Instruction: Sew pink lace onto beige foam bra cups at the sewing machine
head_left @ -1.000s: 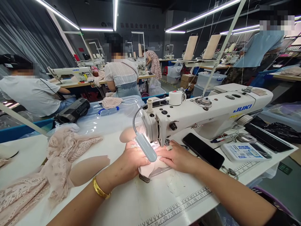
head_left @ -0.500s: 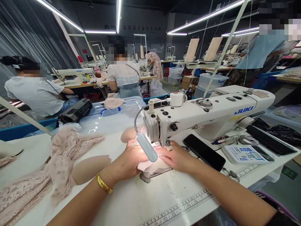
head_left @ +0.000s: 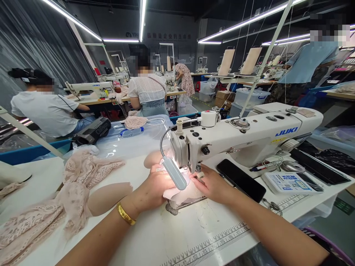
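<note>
Under the sewing machine's [head_left: 249, 135] needle end lies a pale pink fabric piece [head_left: 177, 197], brightly lit. My left hand [head_left: 156, 184] rests on its left side and holds it, fingers partly hidden behind a grey lamp [head_left: 174, 173]. From the right, my right hand [head_left: 212, 184] has its fingertips closed together at the fabric beside the presser foot area. The needle and stitch point are hidden by the lamp, the machine head and the fingers. A beige oval pad [head_left: 153, 159] lies just behind my left hand.
Pink lace fabric [head_left: 77, 184] and another beige pad [head_left: 109, 197] lie to the left. A black phone [head_left: 240, 180] and a white-and-blue box [head_left: 290, 182] sit right of my hand. A printed ruler [head_left: 210, 245] runs along the front edge. Co-workers [head_left: 149, 90] are beyond the table.
My right fingers have drawn in slightly and bunched at the fabric, where they stretched further left before. My left hand stays on the fabric. The whole view has shifted a little.
</note>
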The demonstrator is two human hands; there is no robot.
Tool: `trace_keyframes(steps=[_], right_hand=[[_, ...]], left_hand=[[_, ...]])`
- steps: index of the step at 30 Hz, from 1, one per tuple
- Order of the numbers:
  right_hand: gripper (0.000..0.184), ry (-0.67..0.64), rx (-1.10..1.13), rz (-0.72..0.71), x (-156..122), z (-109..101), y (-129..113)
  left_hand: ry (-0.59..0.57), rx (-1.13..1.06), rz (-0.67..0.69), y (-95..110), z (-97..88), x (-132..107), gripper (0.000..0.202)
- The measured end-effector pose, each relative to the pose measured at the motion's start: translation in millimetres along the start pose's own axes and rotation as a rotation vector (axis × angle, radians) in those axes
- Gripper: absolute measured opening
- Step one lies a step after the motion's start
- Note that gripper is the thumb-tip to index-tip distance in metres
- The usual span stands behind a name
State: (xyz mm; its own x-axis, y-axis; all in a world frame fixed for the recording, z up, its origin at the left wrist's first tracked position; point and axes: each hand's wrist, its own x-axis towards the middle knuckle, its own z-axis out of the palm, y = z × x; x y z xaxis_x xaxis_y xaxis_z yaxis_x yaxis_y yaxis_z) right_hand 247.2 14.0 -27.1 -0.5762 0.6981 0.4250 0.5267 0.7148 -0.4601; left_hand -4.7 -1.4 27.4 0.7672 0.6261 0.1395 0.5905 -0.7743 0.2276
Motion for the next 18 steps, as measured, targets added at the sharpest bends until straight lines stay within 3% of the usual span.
trace_keyframes(steps=[7, 18], right_hand=[[0.017, -0.052, -0.009, 0.065, -2, 2, 0], [0.018, -0.016, -0.009, 0.005, -1, 0, 0]], left_hand=[[0.009, 0.033, 0.0, -3, 10.4, -2, 0.028], [0.022, -0.002, -0.019, -2, 13.8, -5, 0.028]])
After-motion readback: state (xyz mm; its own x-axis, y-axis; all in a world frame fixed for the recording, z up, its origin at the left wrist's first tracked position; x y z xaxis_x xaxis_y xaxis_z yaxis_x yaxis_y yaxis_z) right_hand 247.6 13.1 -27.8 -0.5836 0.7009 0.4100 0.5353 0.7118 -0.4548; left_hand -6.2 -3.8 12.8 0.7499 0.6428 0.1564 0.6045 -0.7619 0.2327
